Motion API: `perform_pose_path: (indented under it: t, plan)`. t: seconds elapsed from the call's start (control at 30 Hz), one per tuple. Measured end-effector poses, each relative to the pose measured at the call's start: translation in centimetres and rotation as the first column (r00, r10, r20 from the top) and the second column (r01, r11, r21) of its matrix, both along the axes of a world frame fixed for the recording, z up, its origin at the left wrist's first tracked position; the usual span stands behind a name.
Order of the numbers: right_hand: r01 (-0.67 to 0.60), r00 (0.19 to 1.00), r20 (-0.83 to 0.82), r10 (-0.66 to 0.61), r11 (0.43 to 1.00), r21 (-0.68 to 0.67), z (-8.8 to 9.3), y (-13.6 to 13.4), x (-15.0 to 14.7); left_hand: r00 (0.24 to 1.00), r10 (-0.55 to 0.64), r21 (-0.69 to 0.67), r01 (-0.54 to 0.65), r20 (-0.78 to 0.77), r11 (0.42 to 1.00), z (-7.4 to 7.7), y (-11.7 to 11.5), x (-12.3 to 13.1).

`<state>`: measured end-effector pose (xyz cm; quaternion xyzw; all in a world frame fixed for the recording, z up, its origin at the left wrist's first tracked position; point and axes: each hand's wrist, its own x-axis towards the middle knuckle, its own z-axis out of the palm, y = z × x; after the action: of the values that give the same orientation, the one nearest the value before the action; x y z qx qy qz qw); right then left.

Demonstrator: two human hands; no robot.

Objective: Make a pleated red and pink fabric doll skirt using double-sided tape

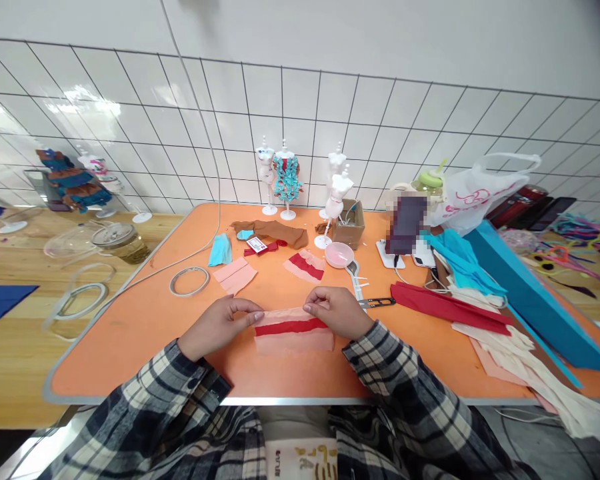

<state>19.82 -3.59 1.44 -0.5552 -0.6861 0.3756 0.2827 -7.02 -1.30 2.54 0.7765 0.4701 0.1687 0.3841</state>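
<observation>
Between my hands lies a pink fabric strip with a red band (291,327) along its middle, near the front of the orange table. My left hand (220,325) pinches its upper left corner between thumb and finger. At the upper right edge, my right hand (341,312) grips the same strip, fingers curled. Just beyond sit a plain pink fabric piece (235,275) and a smaller pink and red piece (305,265). Thread snips (377,303) rest right beside my right hand.
A ring of tape (189,282) lies left. Behind stand small white dress forms (337,193), a cardboard box (349,225) and a pink bowl (339,255). Folded red fabric (450,308), blue cloth (473,263) and a phone (406,223) occupy the right. A white cable (180,257) crosses the left side.
</observation>
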Motion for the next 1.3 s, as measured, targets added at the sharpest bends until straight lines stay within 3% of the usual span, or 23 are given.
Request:
perform_pose_path:
  t: [0.13, 0.37, 0.53, 0.67, 0.8, 0.93, 1.0, 1.07, 1.2, 1.3]
  plan:
    - [-0.01, 1.0, -0.025, 0.01, 1.0, -0.014, 0.0, -0.1, -0.1, 0.998, 0.059, 0.034, -0.058, -0.037, 0.998, -0.1, 0.1, -0.2]
    - [-0.036, 0.998, -0.057, 0.034, 0.999, -0.033, 0.0, -0.2, -0.2, 0.999, -0.013, 0.006, 0.013, 0.044, 1.0, -0.7, 0.4, 0.1]
    - [-0.049, 0.992, -0.122, 0.038, 0.995, -0.081, 0.0, -0.3, 0.5, 1.0, -0.003, 0.068, 0.004, -0.012, 0.998, -0.4, 0.7, 0.9]
    - [-0.064, 0.997, -0.04, 0.061, 0.995, -0.074, -0.4, -0.1, 1.6, 0.997, 0.0, 0.107, 0.009, -0.082, 0.994, -0.3, 1.2, 0.7]
    - [-0.047, 0.998, -0.046, 0.043, 0.996, -0.08, -1.3, -0.1, 1.9, 0.972, -0.102, 0.079, 0.121, -0.211, 0.99, -0.2, 0.9, -0.2]
    - [-0.127, 0.992, -0.027, 0.127, 0.992, 0.009, -0.5, -0.5, 0.3, 0.887, -0.072, 0.195, 0.179, -0.457, 0.964, 1.9, 0.3, 1.0]
    - [-0.181, 0.983, -0.005, 0.183, 0.978, 0.103, 0.5, -0.7, -0.7, 0.877, -0.277, 0.087, 0.335, -0.393, 0.938, 3.4, 0.4, 3.0]
    - [-0.171, 0.985, 0.012, 0.172, 0.969, 0.179, 1.3, -0.8, -1.4, 0.874, -0.439, -0.074, 0.434, -0.206, 0.898, 4.3, 1.0, 5.2]
    - [-0.137, 0.988, -0.049, 0.146, 0.979, 0.15, 1.2, -0.5, -0.4, 0.918, -0.397, -0.174, 0.391, 0.0, 0.904, 3.1, 2.7, 7.9]
    - [-0.02, 0.99, -0.139, 0.027, 0.999, 0.046, -0.2, 0.1, 2.2, 0.922, -0.386, -0.222, 0.374, -0.014, 0.901, 1.2, 3.6, 7.9]
